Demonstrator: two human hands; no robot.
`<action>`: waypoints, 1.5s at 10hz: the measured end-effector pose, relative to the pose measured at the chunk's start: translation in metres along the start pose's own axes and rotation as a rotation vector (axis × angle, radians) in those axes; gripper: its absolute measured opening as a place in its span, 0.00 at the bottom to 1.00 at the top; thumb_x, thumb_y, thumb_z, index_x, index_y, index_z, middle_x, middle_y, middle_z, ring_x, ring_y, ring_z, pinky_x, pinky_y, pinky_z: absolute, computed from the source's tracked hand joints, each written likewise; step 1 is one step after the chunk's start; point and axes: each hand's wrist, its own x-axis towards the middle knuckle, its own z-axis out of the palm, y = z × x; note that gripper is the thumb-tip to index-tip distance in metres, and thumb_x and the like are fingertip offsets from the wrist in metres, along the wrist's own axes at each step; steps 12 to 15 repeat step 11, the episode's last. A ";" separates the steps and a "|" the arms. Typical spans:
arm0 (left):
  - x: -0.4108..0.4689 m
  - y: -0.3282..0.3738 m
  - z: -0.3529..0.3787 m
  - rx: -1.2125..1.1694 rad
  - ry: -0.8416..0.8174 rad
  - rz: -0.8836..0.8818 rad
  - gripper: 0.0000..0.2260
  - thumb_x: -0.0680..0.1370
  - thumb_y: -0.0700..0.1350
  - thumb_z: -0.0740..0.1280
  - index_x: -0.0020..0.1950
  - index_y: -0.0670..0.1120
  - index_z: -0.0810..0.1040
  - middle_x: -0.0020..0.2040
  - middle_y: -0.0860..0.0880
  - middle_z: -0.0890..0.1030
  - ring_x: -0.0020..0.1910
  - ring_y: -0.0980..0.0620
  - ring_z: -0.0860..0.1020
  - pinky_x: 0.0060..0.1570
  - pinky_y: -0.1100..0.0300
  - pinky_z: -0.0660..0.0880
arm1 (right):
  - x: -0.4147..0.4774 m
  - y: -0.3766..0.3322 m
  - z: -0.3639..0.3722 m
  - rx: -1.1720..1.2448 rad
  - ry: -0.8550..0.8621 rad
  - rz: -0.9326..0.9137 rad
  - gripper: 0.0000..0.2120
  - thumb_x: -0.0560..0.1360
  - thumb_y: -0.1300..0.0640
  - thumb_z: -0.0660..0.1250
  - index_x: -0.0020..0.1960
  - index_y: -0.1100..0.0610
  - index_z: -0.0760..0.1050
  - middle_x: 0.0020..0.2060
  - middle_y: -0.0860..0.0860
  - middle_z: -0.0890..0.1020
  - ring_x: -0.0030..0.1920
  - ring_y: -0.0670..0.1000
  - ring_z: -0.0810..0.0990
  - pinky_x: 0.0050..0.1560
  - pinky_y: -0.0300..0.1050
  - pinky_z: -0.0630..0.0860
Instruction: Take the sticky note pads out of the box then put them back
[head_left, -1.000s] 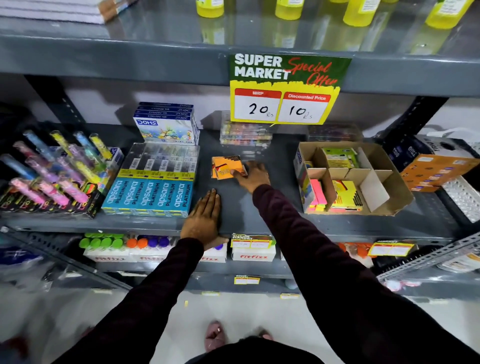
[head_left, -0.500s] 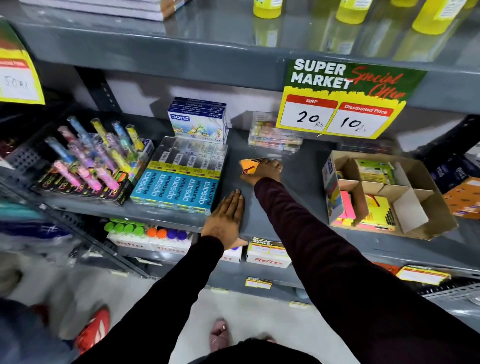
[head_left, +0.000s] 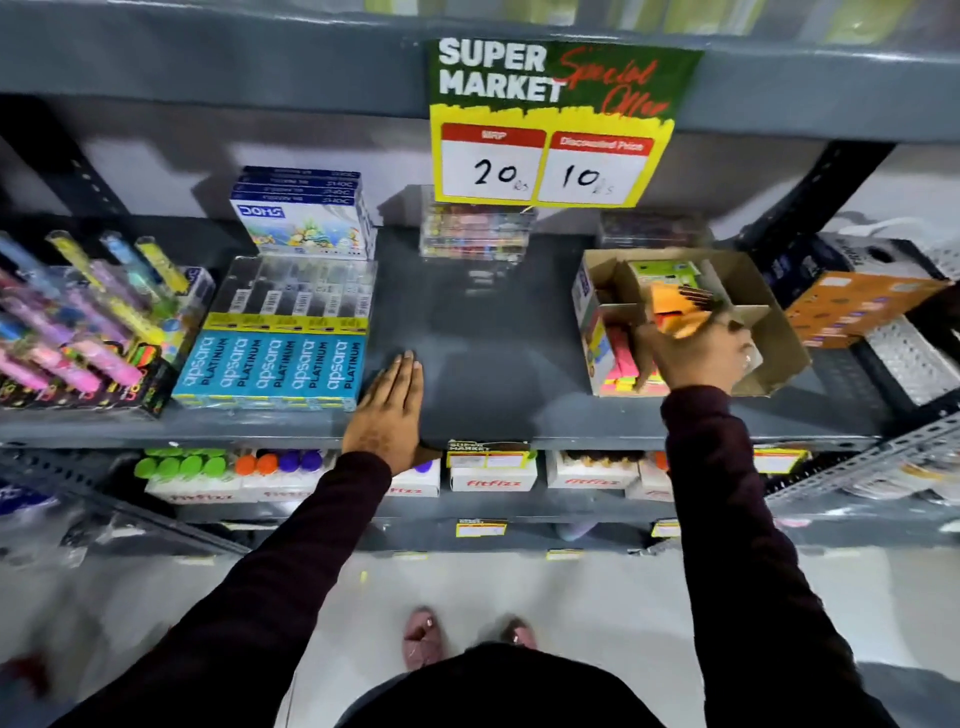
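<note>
Pad tilted, held over box.

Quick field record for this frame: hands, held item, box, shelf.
left hand: flat, palm down on the grey metal shelf, holding nothing
right hand: gripping an orange sticky note pad
pad position: over the brown cardboard box, not yet set down
box contents: green pad at rear, pink and yellow pads at front left
bare shelf patch: no pads left on it
</note>
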 end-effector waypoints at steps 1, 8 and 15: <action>0.000 0.000 0.000 -0.019 -0.030 -0.016 0.51 0.67 0.65 0.68 0.74 0.37 0.46 0.77 0.39 0.49 0.76 0.42 0.49 0.75 0.50 0.48 | 0.020 0.020 0.001 0.061 -0.033 0.097 0.40 0.66 0.42 0.74 0.69 0.63 0.65 0.65 0.68 0.70 0.67 0.68 0.67 0.68 0.58 0.65; -0.001 0.008 -0.030 0.013 -0.200 -0.075 0.53 0.67 0.64 0.69 0.74 0.38 0.40 0.77 0.40 0.43 0.76 0.44 0.43 0.75 0.50 0.45 | -0.023 0.017 0.014 -0.081 0.053 -0.190 0.23 0.81 0.50 0.55 0.69 0.64 0.65 0.70 0.68 0.64 0.71 0.67 0.62 0.72 0.60 0.59; 0.008 0.028 -0.173 -0.094 -0.262 -0.031 0.21 0.69 0.55 0.73 0.51 0.40 0.76 0.55 0.36 0.79 0.51 0.39 0.78 0.51 0.50 0.76 | -0.099 -0.070 -0.043 -0.087 -0.405 -0.596 0.13 0.77 0.55 0.64 0.57 0.60 0.79 0.56 0.63 0.82 0.58 0.62 0.79 0.61 0.50 0.75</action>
